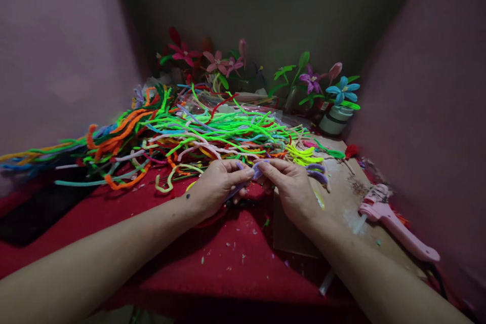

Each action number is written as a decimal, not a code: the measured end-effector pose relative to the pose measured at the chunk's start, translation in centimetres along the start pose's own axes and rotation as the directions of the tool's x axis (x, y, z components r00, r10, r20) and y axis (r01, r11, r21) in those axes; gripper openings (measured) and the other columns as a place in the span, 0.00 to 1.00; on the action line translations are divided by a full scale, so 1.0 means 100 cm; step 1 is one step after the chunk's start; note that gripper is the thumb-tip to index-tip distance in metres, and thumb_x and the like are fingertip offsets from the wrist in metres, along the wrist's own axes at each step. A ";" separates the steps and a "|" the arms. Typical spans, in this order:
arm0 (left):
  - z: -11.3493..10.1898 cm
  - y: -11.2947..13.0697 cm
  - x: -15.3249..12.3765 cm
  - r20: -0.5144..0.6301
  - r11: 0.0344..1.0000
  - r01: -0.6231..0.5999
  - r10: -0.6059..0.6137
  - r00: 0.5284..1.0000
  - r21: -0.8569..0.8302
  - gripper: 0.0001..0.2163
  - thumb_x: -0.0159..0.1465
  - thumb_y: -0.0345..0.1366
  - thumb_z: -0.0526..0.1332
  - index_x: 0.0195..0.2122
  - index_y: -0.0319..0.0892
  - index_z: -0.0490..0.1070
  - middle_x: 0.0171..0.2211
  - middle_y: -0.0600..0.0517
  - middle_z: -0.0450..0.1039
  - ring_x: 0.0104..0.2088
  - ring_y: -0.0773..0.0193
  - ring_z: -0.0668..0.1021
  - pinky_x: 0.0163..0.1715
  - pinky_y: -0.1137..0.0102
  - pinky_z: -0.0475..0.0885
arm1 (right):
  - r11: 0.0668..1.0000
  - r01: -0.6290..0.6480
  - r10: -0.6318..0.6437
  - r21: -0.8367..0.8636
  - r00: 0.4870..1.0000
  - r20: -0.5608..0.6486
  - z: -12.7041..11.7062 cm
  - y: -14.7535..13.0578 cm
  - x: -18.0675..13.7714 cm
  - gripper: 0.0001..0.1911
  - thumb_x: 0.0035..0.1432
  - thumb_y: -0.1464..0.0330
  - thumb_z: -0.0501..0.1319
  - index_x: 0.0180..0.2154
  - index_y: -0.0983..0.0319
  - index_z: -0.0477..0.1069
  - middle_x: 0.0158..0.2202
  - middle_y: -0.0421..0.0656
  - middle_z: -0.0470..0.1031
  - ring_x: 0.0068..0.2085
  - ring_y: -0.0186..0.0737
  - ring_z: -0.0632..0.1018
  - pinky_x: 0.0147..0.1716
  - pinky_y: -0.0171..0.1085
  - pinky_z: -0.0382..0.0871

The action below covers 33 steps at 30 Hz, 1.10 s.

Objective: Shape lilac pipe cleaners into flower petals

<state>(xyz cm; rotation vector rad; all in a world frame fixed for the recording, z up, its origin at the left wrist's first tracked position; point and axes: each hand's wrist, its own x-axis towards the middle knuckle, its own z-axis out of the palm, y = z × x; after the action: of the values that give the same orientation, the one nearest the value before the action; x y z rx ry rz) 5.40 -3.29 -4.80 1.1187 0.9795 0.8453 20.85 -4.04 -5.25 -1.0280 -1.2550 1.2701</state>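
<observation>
My left hand (217, 185) and my right hand (291, 186) meet over the red cloth (228, 253), both pinched on a lavender pipe cleaner (257, 171) that runs between the fingertips. Its left end shows below my left hand's fingers. Just beyond the hands lies a big heap of pipe cleaners (197, 131), mostly neon green, orange and pink. A few bent purple pieces (317, 173) and yellow-green pieces (304, 154) lie right of my right hand.
A pink glue gun (395, 225) rests on a brown board (341, 197) at the right. Finished pipe-cleaner flowers (216, 63) stand at the back, and a blue flower (343, 90) sits in a white pot (334, 120). Small scraps dot the cloth.
</observation>
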 end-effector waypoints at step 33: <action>-0.013 -0.008 -0.004 0.316 0.409 -0.604 0.579 0.751 0.684 0.09 0.59 0.33 0.56 0.36 0.43 0.75 0.36 0.46 0.74 0.38 0.61 0.73 0.42 0.68 0.66 | 0.965 -0.233 0.210 0.122 0.962 0.175 0.001 0.001 0.000 0.09 0.45 0.68 0.60 0.18 0.63 0.65 0.13 0.35 0.63 0.15 0.28 0.62 0.15 0.31 0.56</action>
<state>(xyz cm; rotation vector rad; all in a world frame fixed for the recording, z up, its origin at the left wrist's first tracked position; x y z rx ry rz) 4.10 -3.48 -5.66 2.3318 0.9219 0.9895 20.71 -4.08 -5.33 -0.9996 -1.1740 1.6193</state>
